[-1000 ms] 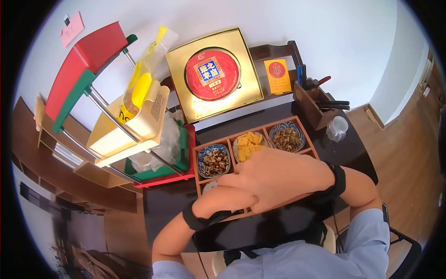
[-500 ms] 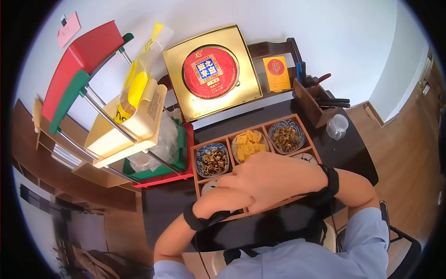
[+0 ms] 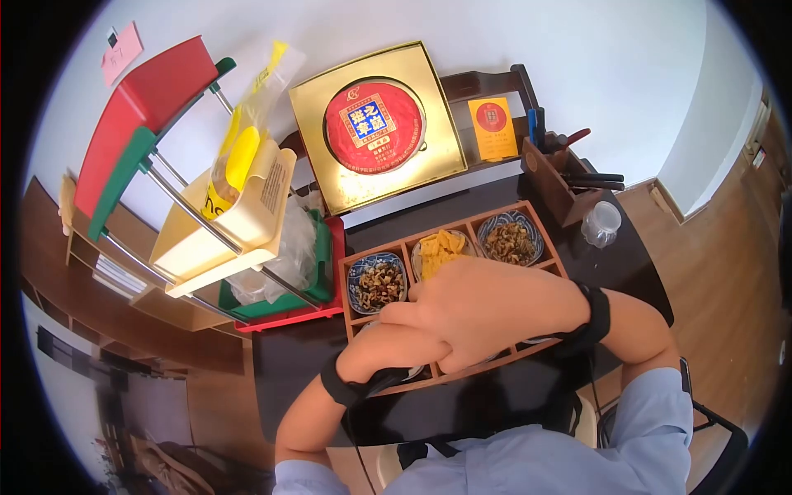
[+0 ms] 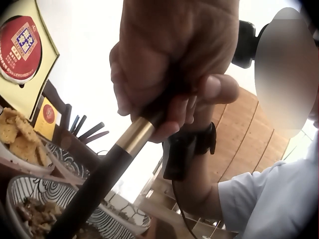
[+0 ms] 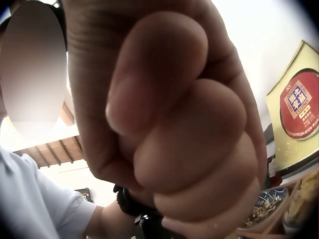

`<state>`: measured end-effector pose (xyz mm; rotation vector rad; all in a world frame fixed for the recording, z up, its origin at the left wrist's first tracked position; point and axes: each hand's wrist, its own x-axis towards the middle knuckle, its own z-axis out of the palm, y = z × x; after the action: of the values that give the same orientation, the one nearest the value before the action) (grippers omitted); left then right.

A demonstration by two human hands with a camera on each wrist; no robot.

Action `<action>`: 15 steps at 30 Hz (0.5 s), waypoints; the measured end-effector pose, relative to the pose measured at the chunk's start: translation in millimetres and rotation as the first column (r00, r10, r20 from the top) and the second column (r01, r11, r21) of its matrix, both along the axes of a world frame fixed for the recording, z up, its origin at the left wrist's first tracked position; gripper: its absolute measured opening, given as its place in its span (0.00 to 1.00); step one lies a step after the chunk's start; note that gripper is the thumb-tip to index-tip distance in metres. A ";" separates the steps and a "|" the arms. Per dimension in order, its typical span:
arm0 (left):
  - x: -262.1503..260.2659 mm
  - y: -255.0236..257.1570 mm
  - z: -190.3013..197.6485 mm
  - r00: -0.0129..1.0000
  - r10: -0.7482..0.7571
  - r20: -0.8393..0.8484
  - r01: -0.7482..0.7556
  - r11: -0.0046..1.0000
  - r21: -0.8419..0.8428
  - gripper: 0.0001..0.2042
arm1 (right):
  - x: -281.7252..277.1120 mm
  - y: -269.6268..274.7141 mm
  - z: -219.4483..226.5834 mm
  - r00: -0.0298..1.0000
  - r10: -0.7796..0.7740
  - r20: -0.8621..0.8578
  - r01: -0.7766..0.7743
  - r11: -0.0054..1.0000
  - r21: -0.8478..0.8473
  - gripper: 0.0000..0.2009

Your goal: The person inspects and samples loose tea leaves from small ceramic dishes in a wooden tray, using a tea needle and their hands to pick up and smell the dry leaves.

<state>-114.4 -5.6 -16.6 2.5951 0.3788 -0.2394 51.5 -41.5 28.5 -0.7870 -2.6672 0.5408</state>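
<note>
In the head view my hands meet over the near part of a compartmented wooden tray (image 3: 540, 223), the right hand (image 3: 507, 309) partly over the left hand (image 3: 392, 346). Curled fingers surround a dark rod (image 4: 102, 181) with a gold band in the left wrist view; its lower end is over a patterned bowl (image 4: 22, 186) of brown pieces. The right wrist view shows the right hand's (image 5: 184, 124) fingers tightly curled, hiding the rod. Beyond the hands are two bowls of brown bits (image 3: 379, 285) (image 3: 509, 239) and yellow chips (image 3: 436, 250) between them.
At left stands a tiered rack (image 3: 136, 186) with a yellow package (image 3: 235, 169). A gold box (image 3: 313, 124) with a red disc leans at the back. Right are an orange card (image 3: 493, 142), a wooden holder (image 3: 549, 186) with dark-handled items, and a clear jar (image 3: 601, 223).
Both hands have shifted slightly over the tray, staying together. The small bowl that showed beyond the right hand half a second ago is now covered by it.
</note>
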 end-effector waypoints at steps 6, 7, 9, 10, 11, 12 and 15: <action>9.9 4.4 -23.3 0.948 0.248 -0.197 -0.300 0.904 -0.303 0.19 | 5.1 4.1 -9.6 1.000 0.022 0.008 -0.023 0.999 0.035 0.27; 8.2 11.9 -54.5 0.989 0.144 -0.044 -0.150 0.971 -0.185 0.18 | 6.5 6.9 -11.9 0.999 0.042 -0.006 -0.042 0.999 -0.003 0.27; 8.5 8.9 -49.8 0.995 0.018 0.093 -0.014 0.999 -0.049 0.18 | 5.8 0.0 -0.8 0.999 0.025 0.039 -0.026 0.999 0.026 0.27; 11.4 -0.4 -8.5 0.995 0.096 0.025 -0.091 0.983 -0.161 0.17 | 4.8 -2.9 2.5 0.997 0.005 0.081 -0.010 0.998 0.056 0.27; 12.5 -4.6 14.4 0.985 0.162 -0.052 -0.170 0.950 -0.263 0.18 | 4.3 -3.6 2.5 0.997 0.004 0.078 -0.009 0.998 0.055 0.27; 9.3 -4.4 9.1 0.986 0.159 -0.053 -0.168 0.950 -0.262 0.18 | 3.8 -4.6 2.6 0.998 -0.002 0.063 -0.002 0.997 0.071 0.27; 3.2 -3.9 -4.5 0.964 0.073 0.257 -0.049 0.994 -0.097 0.14 | 5.4 1.3 -10.9 1.000 -0.005 0.005 0.005 0.999 0.052 0.28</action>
<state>-111.3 -9.5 -21.1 2.4801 0.3433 0.1048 56.9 -40.1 17.5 -0.7812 -2.6717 0.4663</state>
